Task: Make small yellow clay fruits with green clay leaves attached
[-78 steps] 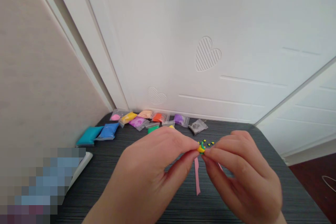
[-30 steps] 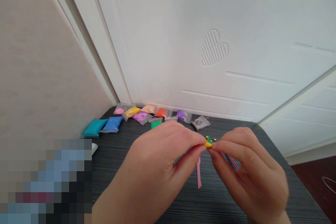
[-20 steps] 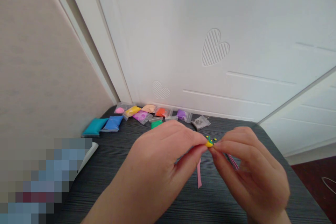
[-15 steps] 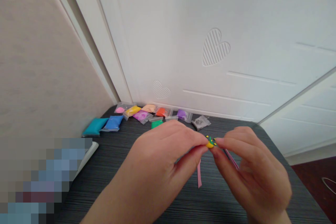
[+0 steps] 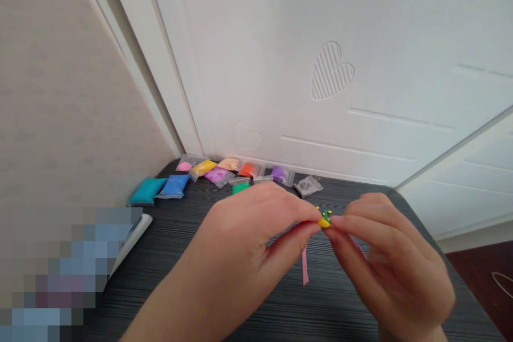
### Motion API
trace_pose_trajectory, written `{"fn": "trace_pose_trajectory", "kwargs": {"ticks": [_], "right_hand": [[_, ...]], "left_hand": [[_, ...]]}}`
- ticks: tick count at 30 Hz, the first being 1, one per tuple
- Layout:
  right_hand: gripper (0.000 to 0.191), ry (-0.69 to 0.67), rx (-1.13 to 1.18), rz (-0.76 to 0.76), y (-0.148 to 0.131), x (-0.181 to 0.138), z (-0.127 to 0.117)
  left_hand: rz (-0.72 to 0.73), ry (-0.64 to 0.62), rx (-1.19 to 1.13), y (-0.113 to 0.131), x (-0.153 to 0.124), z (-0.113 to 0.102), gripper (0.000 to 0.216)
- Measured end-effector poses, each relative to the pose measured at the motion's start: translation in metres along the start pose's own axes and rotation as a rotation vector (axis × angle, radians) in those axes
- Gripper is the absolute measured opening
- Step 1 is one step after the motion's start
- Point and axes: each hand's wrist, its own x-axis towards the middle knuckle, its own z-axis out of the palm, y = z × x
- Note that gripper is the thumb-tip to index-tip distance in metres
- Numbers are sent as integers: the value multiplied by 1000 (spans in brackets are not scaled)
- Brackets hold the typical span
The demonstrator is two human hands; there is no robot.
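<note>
A tiny yellow clay piece with green bits (image 5: 325, 220) is pinched between the fingertips of both hands, a little above the dark striped table (image 5: 200, 288). My left hand (image 5: 248, 246) comes in from the lower left, thumb and forefinger closed on the piece. My right hand (image 5: 388, 267) meets it from the right, fingers curled and pinching the same piece. A pink strip (image 5: 305, 267) lies on the table just below the hands, and a second pink strip (image 5: 355, 243) shows under my right fingers. Tiny yellow crumbs (image 5: 317, 207) lie behind the piece.
Several small bags of coloured clay (image 5: 224, 173) lie in a row at the table's far edge, with a blue bag (image 5: 173, 186) and a teal bag (image 5: 147, 191) to the left. A white panelled door (image 5: 332, 75) stands behind. A white object's edge (image 5: 134, 232) sits at left.
Both hands have drifted slightly right with the clay piece still pinched between them. The camera view has shifted a little; the bags and strips lie as before.
</note>
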Motion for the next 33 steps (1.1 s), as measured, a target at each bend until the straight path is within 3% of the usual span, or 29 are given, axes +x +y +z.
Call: {"fn": "trace_pose_trajectory", "kwargs": {"ticks": [13,23,33], "right_hand": [[42,99,-11,-76,-2,-3,1],[45,136,26,-89,-3,-2,-3],[42,109,9,-103,-4,0,-3]], "left_hand": [[-223,-46,-344,3,3,7,6],[-417,-97,-843,2,4,18,3],[-437,-34,-1048,-2,3,29,5]]}}
